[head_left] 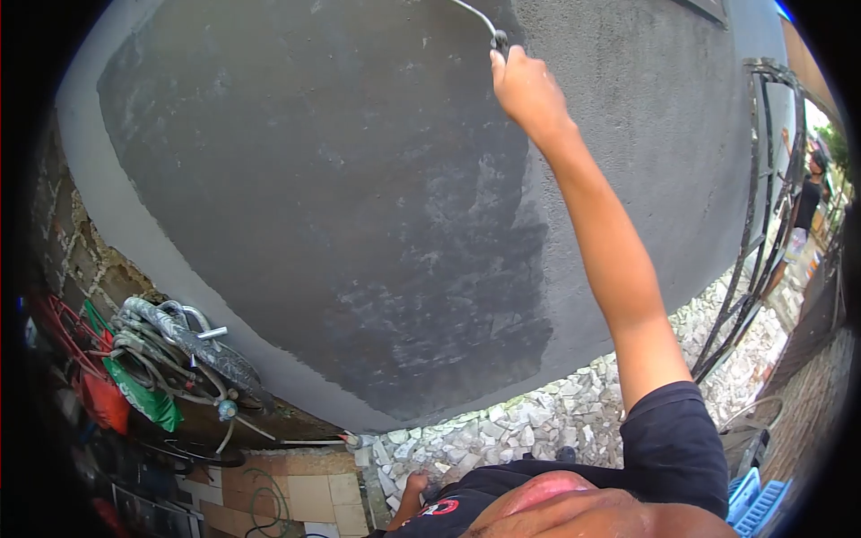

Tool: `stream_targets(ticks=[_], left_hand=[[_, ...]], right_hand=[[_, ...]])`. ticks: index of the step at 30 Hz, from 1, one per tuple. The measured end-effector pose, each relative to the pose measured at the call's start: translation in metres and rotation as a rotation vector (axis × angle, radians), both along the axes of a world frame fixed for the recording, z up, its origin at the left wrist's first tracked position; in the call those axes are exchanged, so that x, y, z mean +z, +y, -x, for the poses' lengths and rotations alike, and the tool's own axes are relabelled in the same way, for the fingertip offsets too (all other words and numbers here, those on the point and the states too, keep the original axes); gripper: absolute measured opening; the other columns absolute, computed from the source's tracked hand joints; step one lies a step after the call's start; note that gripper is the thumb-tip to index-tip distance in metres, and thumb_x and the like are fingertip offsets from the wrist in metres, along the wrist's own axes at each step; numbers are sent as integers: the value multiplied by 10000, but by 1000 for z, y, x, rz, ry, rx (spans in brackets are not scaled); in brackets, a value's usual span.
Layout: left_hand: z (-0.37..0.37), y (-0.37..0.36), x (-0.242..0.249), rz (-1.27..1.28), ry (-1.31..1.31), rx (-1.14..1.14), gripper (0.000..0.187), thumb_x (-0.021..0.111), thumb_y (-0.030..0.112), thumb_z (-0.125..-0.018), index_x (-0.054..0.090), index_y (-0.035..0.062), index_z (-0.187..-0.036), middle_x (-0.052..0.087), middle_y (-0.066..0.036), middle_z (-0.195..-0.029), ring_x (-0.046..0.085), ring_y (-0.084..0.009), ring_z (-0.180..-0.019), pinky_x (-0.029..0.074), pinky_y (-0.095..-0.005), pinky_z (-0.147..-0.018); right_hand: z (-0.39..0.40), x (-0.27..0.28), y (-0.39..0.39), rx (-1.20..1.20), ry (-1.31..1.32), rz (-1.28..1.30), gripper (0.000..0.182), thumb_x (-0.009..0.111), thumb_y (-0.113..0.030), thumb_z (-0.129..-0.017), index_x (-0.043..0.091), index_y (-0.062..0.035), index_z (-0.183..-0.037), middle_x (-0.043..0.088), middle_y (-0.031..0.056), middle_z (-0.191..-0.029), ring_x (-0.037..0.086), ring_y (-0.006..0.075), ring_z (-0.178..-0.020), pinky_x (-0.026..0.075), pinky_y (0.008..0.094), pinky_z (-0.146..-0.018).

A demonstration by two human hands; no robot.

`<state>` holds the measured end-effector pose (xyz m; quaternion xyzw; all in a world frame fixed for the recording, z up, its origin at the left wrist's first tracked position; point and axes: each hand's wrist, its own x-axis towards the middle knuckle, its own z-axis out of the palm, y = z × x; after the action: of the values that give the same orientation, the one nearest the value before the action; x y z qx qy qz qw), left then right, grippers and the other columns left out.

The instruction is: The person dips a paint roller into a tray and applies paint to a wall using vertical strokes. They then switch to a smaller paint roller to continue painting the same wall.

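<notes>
My right hand [527,85] is raised at the end of a stretched arm, its fingers wrapped round the dark handle of a paint roller [485,20]. The roller's bent metal rod runs up to the left and leaves the top of the view, so its roller head is hidden. Behind it stands a wall [332,197] with a broad dark grey patch, mottled in its lower part, and lighter grey edges. Low beside my body, a bit of my left hand [416,485] shows; its fingers cannot be made out.
Coiled hoses [166,345] and a green bag [143,394] hang at the left. White broken stones [502,426] line the wall's foot. A black metal frame [758,224] leans at the right, with a person [807,202] beyond. A blue plastic crate [758,507] lies lower right.
</notes>
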<state>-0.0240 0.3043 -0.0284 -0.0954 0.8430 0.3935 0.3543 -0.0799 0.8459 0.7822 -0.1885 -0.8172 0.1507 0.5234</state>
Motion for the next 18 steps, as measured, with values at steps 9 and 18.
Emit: stream_targets(ticks=[9, 18], left_hand=[[-36, -28, -11, -19, -112, 43, 502, 543, 447, -1042, 679, -27, -949, 737, -102, -773, 645, -210, -544, 520, -368, -554], [-66, -39, -19, 33, -138, 18, 483, 559, 441, -1046, 733, 15, -900, 722, -91, -732, 637, -200, -557, 495, -374, -541]], right_hand=[[8, -1, -40, 21, 53, -40, 440, 445, -387, -1081, 589, 27, -1039, 704, 307, -906, 679, 522, -889, 541, 578, -788], [21, -75, -61, 25, -69, 43, 347, 469, -321, -1080, 515, 15, -1002, 707, 304, -865, 711, 490, -854, 582, 550, -760]])
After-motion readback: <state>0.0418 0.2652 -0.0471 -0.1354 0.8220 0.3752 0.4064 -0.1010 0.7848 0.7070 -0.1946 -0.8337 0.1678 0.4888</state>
